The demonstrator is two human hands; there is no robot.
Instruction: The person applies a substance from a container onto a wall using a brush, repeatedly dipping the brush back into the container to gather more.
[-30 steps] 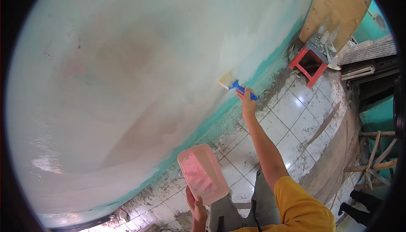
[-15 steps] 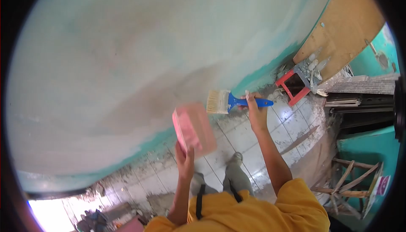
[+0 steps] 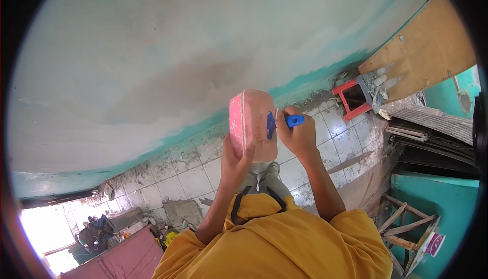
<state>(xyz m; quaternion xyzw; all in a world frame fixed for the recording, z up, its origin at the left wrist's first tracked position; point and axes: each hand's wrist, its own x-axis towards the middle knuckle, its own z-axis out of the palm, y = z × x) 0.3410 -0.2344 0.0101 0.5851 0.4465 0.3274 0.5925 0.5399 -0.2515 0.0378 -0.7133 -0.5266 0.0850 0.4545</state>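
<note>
My left hand grips a pink plastic tub by its side, tilted in front of my chest with its paint-smeared wall facing left. The fingers of my right hand are wrapped round the blue handle of a wide paintbrush. Its head is at the tub's right side, and the bristles show only faintly at the tub. Beyond both hands stands a wall with patchy whitish paint over turquoise.
Along the wall base is a red stool with grey-smeared things on it. A brown board leans behind it. Stacked corrugated sheets and a wooden frame are at right. Debris lies on the tiled floor.
The paintbrush has moved left and down from beside the tub, so its bristles are now at the tub. The tub has shifted up and right, and the view has turned slightly.
</note>
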